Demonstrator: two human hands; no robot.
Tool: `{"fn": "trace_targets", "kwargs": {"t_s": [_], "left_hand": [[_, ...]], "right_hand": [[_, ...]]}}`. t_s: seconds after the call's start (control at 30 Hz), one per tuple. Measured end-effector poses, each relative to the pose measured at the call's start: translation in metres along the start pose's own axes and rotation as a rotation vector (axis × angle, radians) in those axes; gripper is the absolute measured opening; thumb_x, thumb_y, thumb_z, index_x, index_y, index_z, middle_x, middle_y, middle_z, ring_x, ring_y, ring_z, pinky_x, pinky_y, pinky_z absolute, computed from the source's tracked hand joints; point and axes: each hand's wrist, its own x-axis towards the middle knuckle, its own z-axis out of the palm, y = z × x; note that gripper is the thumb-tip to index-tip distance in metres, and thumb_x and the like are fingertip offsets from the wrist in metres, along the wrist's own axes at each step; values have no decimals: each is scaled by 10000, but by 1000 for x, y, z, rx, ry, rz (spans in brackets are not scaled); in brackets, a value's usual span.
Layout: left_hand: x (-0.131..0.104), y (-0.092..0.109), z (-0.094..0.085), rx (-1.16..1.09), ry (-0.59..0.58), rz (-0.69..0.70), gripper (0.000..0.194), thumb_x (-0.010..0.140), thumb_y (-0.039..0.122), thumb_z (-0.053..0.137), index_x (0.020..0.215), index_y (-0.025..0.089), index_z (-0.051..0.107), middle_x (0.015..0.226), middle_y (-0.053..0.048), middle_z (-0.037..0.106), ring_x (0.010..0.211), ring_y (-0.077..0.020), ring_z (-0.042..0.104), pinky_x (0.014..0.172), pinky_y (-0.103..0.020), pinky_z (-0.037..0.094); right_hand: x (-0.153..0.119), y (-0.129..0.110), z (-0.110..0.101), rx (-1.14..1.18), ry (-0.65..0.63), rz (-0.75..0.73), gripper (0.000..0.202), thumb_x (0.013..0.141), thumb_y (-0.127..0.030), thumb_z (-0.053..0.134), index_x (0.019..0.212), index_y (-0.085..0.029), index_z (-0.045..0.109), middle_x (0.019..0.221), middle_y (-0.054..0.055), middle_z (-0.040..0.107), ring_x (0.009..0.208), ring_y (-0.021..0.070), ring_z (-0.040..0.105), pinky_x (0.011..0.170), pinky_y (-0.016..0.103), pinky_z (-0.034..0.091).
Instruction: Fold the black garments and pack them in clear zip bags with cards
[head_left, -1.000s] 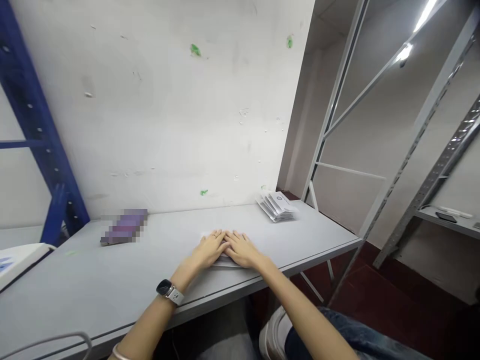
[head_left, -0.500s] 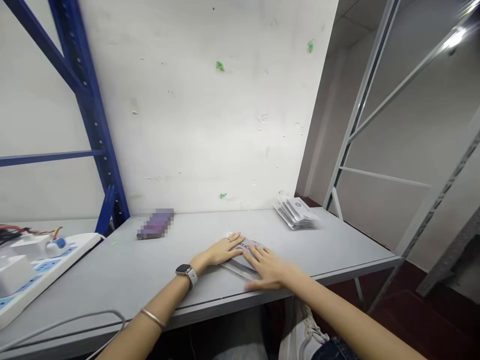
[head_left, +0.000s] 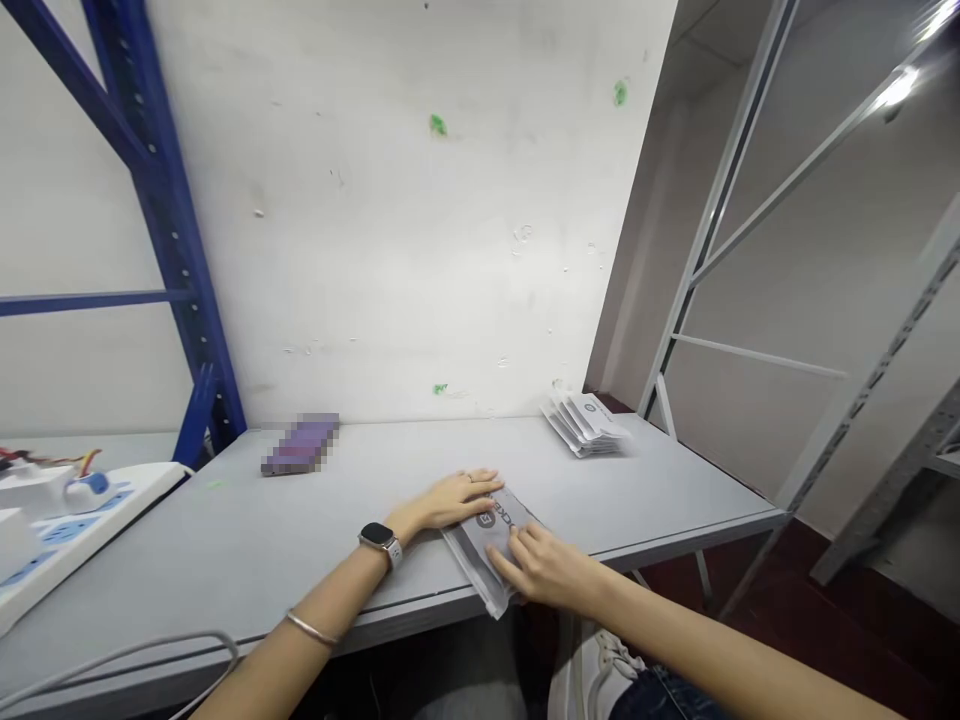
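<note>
A grey plastic zip bag (head_left: 480, 540) with a dark round logo and printed letters lies at the table's front edge, its near corner sticking out past the edge. My left hand (head_left: 457, 498) rests flat over the bag's upper left part, fingers stretched out. On the bag's right side, my right hand (head_left: 536, 565) has its fingers curled and its thumb across the surface, gripping the plastic. Part of the print is hidden under my hands. Farther back on the right sits a stack of similar bags (head_left: 589, 425).
On the grey table (head_left: 315, 540), a purple pixelated object (head_left: 302, 443) lies at the back left. A white power strip (head_left: 90, 530) with plugs and a cable (head_left: 150, 645) are at the left. A blue metal upright (head_left: 180, 240) stands beside the white wall (head_left: 390, 250).
My right hand has gone from spread flat to curled on the bag. More of the bag shows, and its near end now overhangs the table edge. My left hand stays nearly in place.
</note>
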Motion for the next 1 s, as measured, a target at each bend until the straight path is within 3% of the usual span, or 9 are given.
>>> {"fn": "trace_targets", "kwargs": {"t_s": [0.17, 0.33, 0.47, 0.57, 0.67, 0.77, 0.83, 0.9, 1.0], "left_hand": [[2, -28, 2, 46, 132, -118, 616, 975, 556, 157, 1462, 233, 353, 1542, -45, 307, 1443, -221, 214, 1183, -420, 153], [-2, -40, 6, 156, 112, -342, 603, 956, 569, 236, 1489, 289, 275, 1569, -43, 237, 1452, -351, 96, 1132, -587, 104], [-2, -38, 9, 221, 58, -371, 587, 951, 572, 225, 1482, 328, 281, 1578, -40, 211, 1449, -358, 105, 1121, -594, 114], [-1, -38, 9, 230, 51, -375, 593, 948, 585, 201, 1481, 336, 280, 1582, -37, 200, 1453, -332, 117, 1128, -576, 123], [0, -38, 9, 245, 49, -380, 599, 944, 588, 201, 1480, 333, 283, 1581, -39, 204, 1449, -333, 135, 1124, -583, 133], [2, -39, 10, 257, 46, -391, 587, 943, 576, 222, 1472, 335, 305, 1577, -37, 219, 1444, -340, 147, 1119, -596, 133], [3, -39, 10, 251, 41, -399, 587, 942, 577, 230, 1472, 336, 304, 1577, -35, 219, 1445, -336, 145, 1123, -594, 125], [3, -38, 10, 246, 33, -405, 593, 941, 583, 224, 1476, 338, 290, 1581, -34, 207, 1448, -332, 137, 1124, -594, 118], [3, -36, 9, 252, 35, -402, 597, 941, 588, 205, 1479, 338, 282, 1583, -35, 200, 1449, -336, 131, 1121, -596, 122]], "right_hand": [[-1, 11, -6, 68, -39, -53, 304, 944, -73, 331, 1153, -111, 549, 770, 71, 631, 639, 187, 569, 631, 343, 447], [-16, 62, -23, 127, -66, -4, 312, 951, -114, 332, 1131, -136, 586, 874, 95, 654, 823, 204, 578, 688, 326, 427], [-32, 114, -40, 205, -81, 328, 226, 876, -164, 463, 1019, -183, 636, 908, 87, 652, 897, 214, 566, 661, 284, 401], [-44, 147, -56, 302, -113, 650, 222, 862, -203, 442, 869, -213, 664, 797, 38, 634, 706, 167, 556, 576, 253, 362], [-56, 180, -73, 362, -223, 930, 262, 823, -217, 432, 649, -191, 625, 612, 15, 575, 595, 158, 524, 545, 256, 342], [-63, 209, -81, 259, -243, 1225, 228, 793, -194, 454, 712, -175, 665, 696, 66, 628, 686, 206, 578, 589, 278, 379], [-61, 224, -74, 134, -161, 1384, 274, 817, -178, 428, 874, -151, 695, 857, 138, 657, 826, 263, 612, 662, 320, 417], [-54, 231, -55, 81, -77, 1444, 370, 869, -161, 350, 1060, -93, 660, 1006, 226, 635, 961, 321, 604, 750, 394, 439], [-44, 227, -9, 230, -101, 1320, 430, 907, -165, 311, 1237, -24, 548, 1143, 297, 588, 1086, 358, 567, 855, 477, 436]]}}
